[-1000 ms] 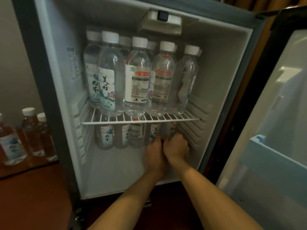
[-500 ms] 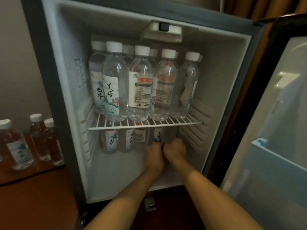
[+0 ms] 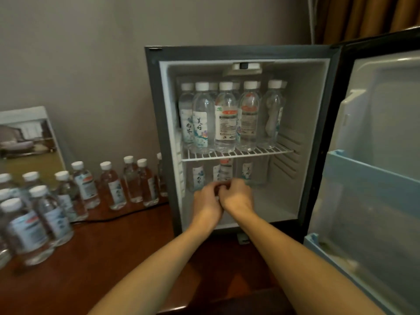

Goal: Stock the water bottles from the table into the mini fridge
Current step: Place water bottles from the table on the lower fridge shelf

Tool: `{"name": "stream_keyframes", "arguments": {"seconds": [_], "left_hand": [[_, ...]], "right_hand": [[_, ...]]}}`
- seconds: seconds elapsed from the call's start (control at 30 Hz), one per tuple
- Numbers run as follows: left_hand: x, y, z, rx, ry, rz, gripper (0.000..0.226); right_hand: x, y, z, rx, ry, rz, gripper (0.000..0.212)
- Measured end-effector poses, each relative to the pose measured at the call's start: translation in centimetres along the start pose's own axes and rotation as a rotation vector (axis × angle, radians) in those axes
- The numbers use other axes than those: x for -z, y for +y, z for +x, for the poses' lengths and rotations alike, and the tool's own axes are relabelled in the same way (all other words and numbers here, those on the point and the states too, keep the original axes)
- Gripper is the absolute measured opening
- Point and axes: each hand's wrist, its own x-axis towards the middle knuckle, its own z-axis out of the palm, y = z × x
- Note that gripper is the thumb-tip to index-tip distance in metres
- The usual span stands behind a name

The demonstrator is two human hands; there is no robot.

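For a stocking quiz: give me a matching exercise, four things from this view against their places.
Things:
1. wire shelf
2. framed picture
3. fridge door
4. loose bottles

Places:
A. swung open at the right
B. standing on the table, left of the fridge
C. leaning on the wall at far left
D. inside the fridge, loaded with bottles

Pairs: 1-D, 2-C, 3-A, 4-B

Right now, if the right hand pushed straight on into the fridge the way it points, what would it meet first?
Probably the lower-shelf bottles standing just behind the right hand, under the wire shelf. Depth is unclear, so how far it is from them cannot be told.
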Motion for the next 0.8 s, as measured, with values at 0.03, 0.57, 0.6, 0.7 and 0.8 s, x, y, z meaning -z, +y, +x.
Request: {"name": "stream_keyframes", "arguments": {"seconds": [0.03, 0.57, 0.6, 0.7, 0.8], "left_hand": [[1.4, -0.4, -0.7, -0.018, 0.014, 0.029, 0.034], [23.6, -12.6, -9.9, 0.21, 0.398, 0.298, 0.024], [24.8, -13.8, -10.3, 0.255, 0.417, 0.308, 0.031], [27.4, -17.0, -11.2, 0.36, 0.462, 0.292, 0.043], [29.3, -20.4, -11.4, 0.443, 0.485, 0.265, 0.054]], "right_hand": [[-0.4, -0.7, -1.0, 0.049, 0.001, 0.007, 0.022], [-14.2, -14.4, -13.5, 0.459, -0.329, 0.062, 0.025], [-15.5, -15.1, -13.9, 0.464, -0.357, 0.063, 0.027], [-18.6, -16.5, -14.6, 0.489, -0.427, 0.07, 0.031], [-22.4, -17.9, -15.0, 0.536, -0.478, 0.054, 0.04]]}}
